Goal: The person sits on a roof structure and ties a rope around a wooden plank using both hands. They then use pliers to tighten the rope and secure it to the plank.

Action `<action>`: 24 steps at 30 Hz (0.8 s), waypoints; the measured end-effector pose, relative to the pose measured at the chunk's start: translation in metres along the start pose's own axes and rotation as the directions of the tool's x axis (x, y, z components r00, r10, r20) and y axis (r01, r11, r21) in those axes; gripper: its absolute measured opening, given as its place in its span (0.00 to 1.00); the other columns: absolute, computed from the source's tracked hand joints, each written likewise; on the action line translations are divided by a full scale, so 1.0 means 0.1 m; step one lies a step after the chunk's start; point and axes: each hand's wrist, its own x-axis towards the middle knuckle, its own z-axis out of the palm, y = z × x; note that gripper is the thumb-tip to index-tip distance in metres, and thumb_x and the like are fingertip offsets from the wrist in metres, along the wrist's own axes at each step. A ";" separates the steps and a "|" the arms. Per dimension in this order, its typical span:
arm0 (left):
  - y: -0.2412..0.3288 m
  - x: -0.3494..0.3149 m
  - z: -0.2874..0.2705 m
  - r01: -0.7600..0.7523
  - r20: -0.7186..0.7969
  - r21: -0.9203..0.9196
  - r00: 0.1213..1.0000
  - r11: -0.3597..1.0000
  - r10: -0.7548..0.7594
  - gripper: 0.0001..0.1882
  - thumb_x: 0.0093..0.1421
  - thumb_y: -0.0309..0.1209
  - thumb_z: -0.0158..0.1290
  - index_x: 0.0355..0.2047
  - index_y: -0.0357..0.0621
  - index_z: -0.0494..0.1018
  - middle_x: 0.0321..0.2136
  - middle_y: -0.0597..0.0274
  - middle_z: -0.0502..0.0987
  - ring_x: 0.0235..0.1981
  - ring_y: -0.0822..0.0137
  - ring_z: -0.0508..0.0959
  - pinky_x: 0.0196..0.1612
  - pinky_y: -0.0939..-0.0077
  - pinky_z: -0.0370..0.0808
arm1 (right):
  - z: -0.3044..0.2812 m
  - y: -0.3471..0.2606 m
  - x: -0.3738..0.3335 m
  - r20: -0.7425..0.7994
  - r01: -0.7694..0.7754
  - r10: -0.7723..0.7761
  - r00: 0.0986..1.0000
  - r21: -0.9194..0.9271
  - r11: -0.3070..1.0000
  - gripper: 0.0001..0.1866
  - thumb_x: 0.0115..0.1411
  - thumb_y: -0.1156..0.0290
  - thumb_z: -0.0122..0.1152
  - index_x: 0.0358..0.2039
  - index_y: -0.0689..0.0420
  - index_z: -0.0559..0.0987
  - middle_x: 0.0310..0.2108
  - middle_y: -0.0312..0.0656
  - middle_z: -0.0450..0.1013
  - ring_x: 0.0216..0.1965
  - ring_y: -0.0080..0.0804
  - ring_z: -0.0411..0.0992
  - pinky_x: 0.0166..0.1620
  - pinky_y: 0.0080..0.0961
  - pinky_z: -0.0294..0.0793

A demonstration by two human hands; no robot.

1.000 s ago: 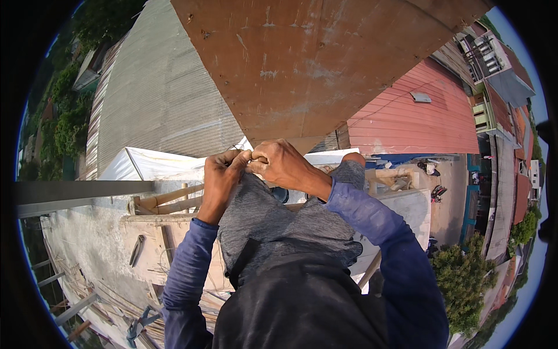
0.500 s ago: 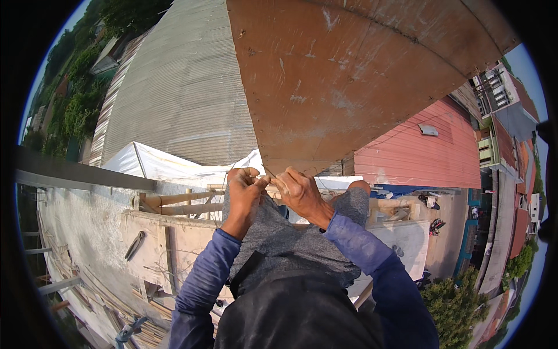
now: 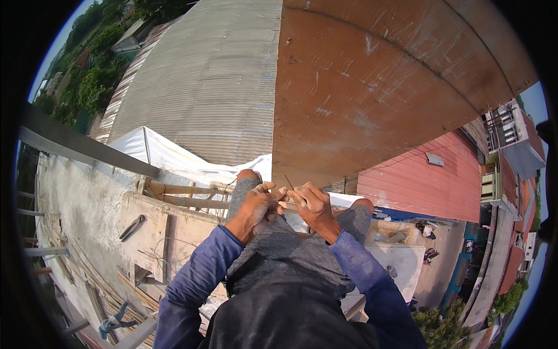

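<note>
Over my lap, my left hand (image 3: 254,209) and my right hand (image 3: 314,208) are close together with fingers pinched. A thin dark wire (image 3: 289,182) sticks up from the fingertips of my right hand. My left fingers are bent right beside it; what they pinch is too small to make out. Beneath the hands are my grey shorts (image 3: 261,244) and bare knees. Off to the left, a pair of pincers (image 3: 132,227) rests on a plywood board (image 3: 139,203), with several loose thin wires (image 3: 156,256) nearby.
A large brown panel (image 3: 372,87) rises ahead, beside a grey corrugated roof (image 3: 209,75). Bamboo poles (image 3: 186,200) and a grey beam (image 3: 87,145) lie on the left. Far below on the right are a red roof (image 3: 418,180) and a paved lane (image 3: 444,250).
My hands have shifted slightly lower, and the wire now stands out above my right fingertips. My left hand has turned. The whole view has swung a little, and the pincers stay put on the board.
</note>
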 end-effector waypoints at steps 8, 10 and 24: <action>-0.11 -0.05 0.12 -0.268 -0.253 0.180 0.917 0.947 0.307 0.34 0.62 0.18 0.58 0.65 0.29 0.54 0.33 0.50 0.83 0.29 0.64 0.85 0.26 0.75 0.80 | -0.06 -0.11 -0.02 0.167 -0.053 0.047 0.985 0.034 0.998 0.04 0.61 0.82 0.63 0.37 0.67 0.78 0.29 0.48 0.71 0.26 0.44 0.75 0.29 0.38 0.73; -0.10 -0.08 0.14 -0.258 -0.245 0.203 0.921 0.945 0.304 0.36 0.61 0.17 0.57 0.67 0.29 0.53 0.32 0.50 0.83 0.28 0.63 0.85 0.26 0.75 0.81 | -0.07 -0.12 -0.02 0.180 -0.026 0.026 0.983 -0.004 1.000 0.05 0.61 0.83 0.62 0.38 0.67 0.78 0.29 0.48 0.71 0.27 0.45 0.75 0.29 0.38 0.74; -0.25 0.13 0.10 -0.518 -0.154 0.298 0.803 0.802 0.576 0.45 0.55 0.14 0.50 0.74 0.42 0.52 0.30 0.60 0.82 0.32 0.77 0.77 0.29 0.82 0.71 | 0.18 -0.15 0.04 0.103 -0.091 0.098 0.990 -0.071 0.993 0.03 0.64 0.81 0.58 0.32 0.66 0.77 0.27 0.52 0.71 0.26 0.52 0.72 0.30 0.45 0.70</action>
